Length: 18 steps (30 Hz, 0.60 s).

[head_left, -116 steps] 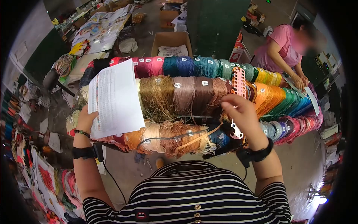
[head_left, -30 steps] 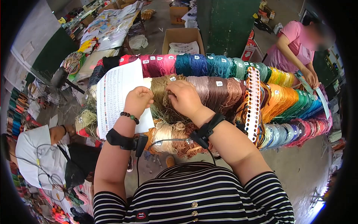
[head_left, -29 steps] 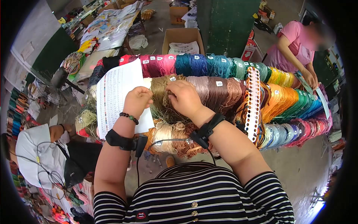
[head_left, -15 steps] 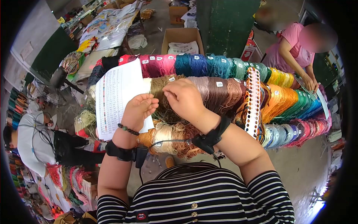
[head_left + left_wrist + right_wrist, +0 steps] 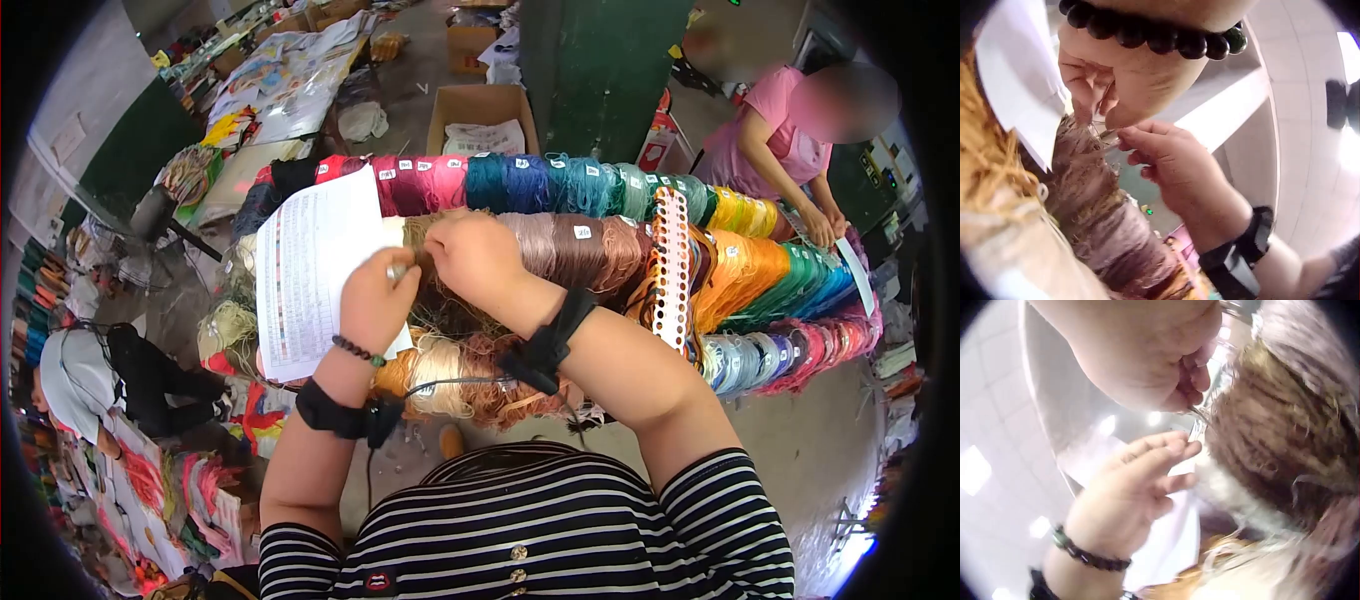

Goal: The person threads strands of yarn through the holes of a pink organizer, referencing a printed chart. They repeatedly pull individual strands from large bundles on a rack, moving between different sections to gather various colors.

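Observation:
My left hand (image 5: 378, 305) and right hand (image 5: 482, 262) meet fingertip to fingertip over the rack, at a bundle of olive-brown thread (image 5: 1266, 419). Thin strands (image 5: 1200, 417) run from the right finger and thumb, which pinch them beside the bundle. The left thumb and index finger come together on the strands too, just below the right hand in the right wrist view. Under the left hand lies a printed sheet (image 5: 310, 270) with a colour-chart column. To the right, a pink holed card (image 5: 670, 275) carrying several threads lies across the bundles.
Labelled thread bundles in many colours fill the rack's rows, among them an orange bundle (image 5: 735, 270). A person in pink (image 5: 765, 140) works at its right end. Another in a white shirt (image 5: 80, 385) bends at the left. A cardboard box (image 5: 485, 110) stands behind.
My left hand has let go of the sheet, and my right hand has come left from the holed card to the olive-brown thread. The white-shirted person has appeared at left and bent down.

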Tool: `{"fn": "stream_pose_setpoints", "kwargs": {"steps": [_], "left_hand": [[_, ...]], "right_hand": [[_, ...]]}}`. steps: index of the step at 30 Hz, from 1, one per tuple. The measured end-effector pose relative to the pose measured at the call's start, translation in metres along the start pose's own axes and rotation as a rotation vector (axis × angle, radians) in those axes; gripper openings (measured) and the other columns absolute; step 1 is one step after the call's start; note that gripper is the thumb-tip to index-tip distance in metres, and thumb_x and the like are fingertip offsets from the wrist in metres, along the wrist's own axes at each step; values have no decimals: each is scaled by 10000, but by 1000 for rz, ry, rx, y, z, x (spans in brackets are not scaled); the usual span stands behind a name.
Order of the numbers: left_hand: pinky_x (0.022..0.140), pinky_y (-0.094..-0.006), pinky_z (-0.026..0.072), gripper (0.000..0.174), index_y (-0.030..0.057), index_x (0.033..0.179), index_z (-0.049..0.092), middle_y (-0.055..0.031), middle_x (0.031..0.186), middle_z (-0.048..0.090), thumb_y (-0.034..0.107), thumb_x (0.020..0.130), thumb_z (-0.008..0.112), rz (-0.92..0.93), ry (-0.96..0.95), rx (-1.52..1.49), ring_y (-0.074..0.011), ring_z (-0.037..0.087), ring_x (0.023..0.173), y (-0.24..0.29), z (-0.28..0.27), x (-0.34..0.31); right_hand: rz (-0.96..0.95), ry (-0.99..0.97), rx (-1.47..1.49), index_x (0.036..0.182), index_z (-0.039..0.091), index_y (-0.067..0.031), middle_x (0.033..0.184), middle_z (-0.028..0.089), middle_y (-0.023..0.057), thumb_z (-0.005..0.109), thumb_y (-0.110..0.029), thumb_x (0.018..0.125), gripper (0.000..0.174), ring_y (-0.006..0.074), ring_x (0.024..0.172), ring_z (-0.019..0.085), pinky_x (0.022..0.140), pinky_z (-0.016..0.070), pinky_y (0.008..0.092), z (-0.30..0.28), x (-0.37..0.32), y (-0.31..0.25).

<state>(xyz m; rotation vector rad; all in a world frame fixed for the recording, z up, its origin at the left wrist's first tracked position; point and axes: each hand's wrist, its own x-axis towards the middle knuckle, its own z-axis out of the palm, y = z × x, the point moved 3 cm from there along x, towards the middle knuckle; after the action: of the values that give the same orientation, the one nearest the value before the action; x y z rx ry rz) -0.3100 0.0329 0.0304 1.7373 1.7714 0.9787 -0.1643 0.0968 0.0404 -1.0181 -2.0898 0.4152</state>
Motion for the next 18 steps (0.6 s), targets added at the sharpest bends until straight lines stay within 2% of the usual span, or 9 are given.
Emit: {"fn": "stream_pose_setpoints", "kwargs": {"steps": [2,3,4,6,9,10,12,15,18], "left_hand": [[962,-427,453,543,39,1254,547,-155,1269,583,140,749,720,446,266,496,-307,571,1137,24,-2,12],[1068,-505,332,653,68,1304,522,-152,1381,496,190,699,736,447,202,511,-362,455,1266,24,6,22],[1067,-543,323,672,105,1331,503,-137,1408,477,252,721,745,377,172,550,-352,444,1292,22,16,29],[1061,-577,313,668,139,1359,486,-113,1425,467,311,761,731,228,-34,679,-345,415,1326,7,32,43],[1066,-577,309,618,153,1375,472,-86,1437,462,323,820,684,267,-21,772,-316,400,1346,0,41,47],[1067,-573,310,604,147,1378,469,-83,1443,458,310,833,672,274,-18,798,-306,400,1348,-2,41,47],[1074,-566,304,620,134,1392,456,-75,1461,440,300,835,671,283,-21,802,-292,391,1357,-9,41,49],[1089,-562,285,626,119,1406,443,-70,1470,428,276,843,666,254,-35,792,-295,381,1362,-5,42,48],[1084,-575,283,639,117,1408,442,-67,1475,422,275,834,673,249,-33,794,-307,378,1362,-9,43,50]], "right_hand": [[-182,108,51,740,658,-65,838,657,122,633,-113,762,59,348,805,625,711,500,443,-14,0,1],[-280,184,105,749,651,-71,844,638,127,636,-92,783,43,306,796,618,740,499,395,-28,3,-5],[-196,106,386,806,659,-59,883,659,107,641,-97,830,48,257,825,625,754,498,377,-40,6,-6],[163,-123,1164,911,649,-49,1009,672,85,620,-143,925,99,166,921,604,843,470,347,-75,-1,-9],[73,-224,1695,1083,541,-77,1026,661,88,611,-137,903,202,254,1130,579,1051,370,432,-187,-41,-12],[44,-95,1591,1099,506,-70,885,601,25,601,-111,890,233,223,1027,601,1085,348,455,-231,-64,-17],[62,196,1426,999,465,-90,784,452,-22,591,-29,848,207,124,767,482,896,421,354,-311,-111,-5],[64,412,1459,899,450,-60,786,396,-3,541,55,822,165,132,759,408,650,379,247,-449,-201,51],[222,1247,914,979,559,-7,881,581,82,536,-29,917,69,173,794,550,553,391,257,-615,-350,131]]}}
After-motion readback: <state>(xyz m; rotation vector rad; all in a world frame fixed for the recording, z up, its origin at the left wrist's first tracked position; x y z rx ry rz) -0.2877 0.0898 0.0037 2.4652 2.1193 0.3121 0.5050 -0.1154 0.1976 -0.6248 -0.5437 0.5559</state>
